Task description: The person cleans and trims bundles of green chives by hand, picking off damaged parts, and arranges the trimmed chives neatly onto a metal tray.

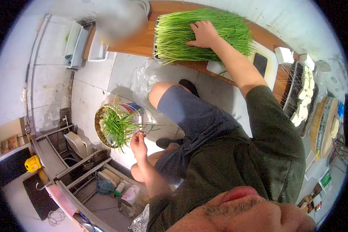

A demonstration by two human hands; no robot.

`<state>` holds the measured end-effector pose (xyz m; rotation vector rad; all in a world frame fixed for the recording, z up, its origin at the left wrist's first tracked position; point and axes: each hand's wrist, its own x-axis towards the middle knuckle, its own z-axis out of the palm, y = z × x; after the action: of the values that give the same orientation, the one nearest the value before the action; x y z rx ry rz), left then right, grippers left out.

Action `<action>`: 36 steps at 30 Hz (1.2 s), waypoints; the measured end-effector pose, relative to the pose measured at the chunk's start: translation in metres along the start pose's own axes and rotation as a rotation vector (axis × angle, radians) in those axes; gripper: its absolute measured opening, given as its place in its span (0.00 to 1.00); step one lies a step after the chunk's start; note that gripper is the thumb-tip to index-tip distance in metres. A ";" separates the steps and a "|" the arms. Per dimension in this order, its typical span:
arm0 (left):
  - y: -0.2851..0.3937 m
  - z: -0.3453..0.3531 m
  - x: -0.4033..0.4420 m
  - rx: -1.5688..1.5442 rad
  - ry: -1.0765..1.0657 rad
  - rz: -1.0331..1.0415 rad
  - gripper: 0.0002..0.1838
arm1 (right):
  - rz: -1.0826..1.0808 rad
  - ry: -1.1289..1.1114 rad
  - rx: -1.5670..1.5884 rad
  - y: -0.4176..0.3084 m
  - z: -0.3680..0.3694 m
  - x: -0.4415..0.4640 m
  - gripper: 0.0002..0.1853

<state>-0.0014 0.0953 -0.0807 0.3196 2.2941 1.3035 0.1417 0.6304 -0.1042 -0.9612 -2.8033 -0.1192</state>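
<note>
My right hand (205,35) lies on a wide pile of long green garlic chives (224,33), fingers spread over the stalks. The pile fills a dark-rimmed tray (156,44) on a wooden table. My left hand (138,145) is low, beside my knee, with its fingertips pinched together. Thin stalks show close to those fingertips, but whether they are held is unclear. Just beyond it stands a round bucket (98,129) topped with loose, tangled chives (120,125).
A phone (260,63) rests on a white board (272,79) at the right. Farther right is a rack (292,87) beside pale pieces (303,96). A clear plastic bag (143,79) lies on the tiled floor. Metal shelving (89,160) stands at lower left.
</note>
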 end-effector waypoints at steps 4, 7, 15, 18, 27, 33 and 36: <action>-0.005 0.001 0.003 -0.028 -0.018 0.008 0.12 | 0.001 0.056 0.030 -0.009 -0.001 -0.016 0.44; 0.001 0.006 0.003 -0.012 -0.009 -0.024 0.12 | 0.042 0.137 0.054 -0.017 0.005 -0.026 0.41; 0.000 0.006 0.009 -0.015 -0.036 0.008 0.11 | 0.071 0.220 0.077 -0.027 0.011 -0.035 0.33; 0.001 0.007 0.008 0.043 -0.034 0.018 0.11 | 0.064 0.202 0.092 -0.026 0.013 -0.035 0.30; -0.001 0.009 0.007 0.024 -0.031 0.029 0.12 | 0.028 0.381 0.044 -0.028 0.018 -0.038 0.25; -0.005 0.008 0.008 0.029 -0.026 0.020 0.11 | 0.036 0.290 0.095 -0.025 0.029 -0.038 0.28; -0.004 0.010 0.006 0.013 -0.023 0.037 0.11 | 0.077 0.341 0.154 -0.023 0.029 -0.039 0.33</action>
<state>-0.0011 0.1032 -0.0906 0.3812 2.2882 1.2962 0.1533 0.5927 -0.1401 -0.9140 -2.4235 -0.0508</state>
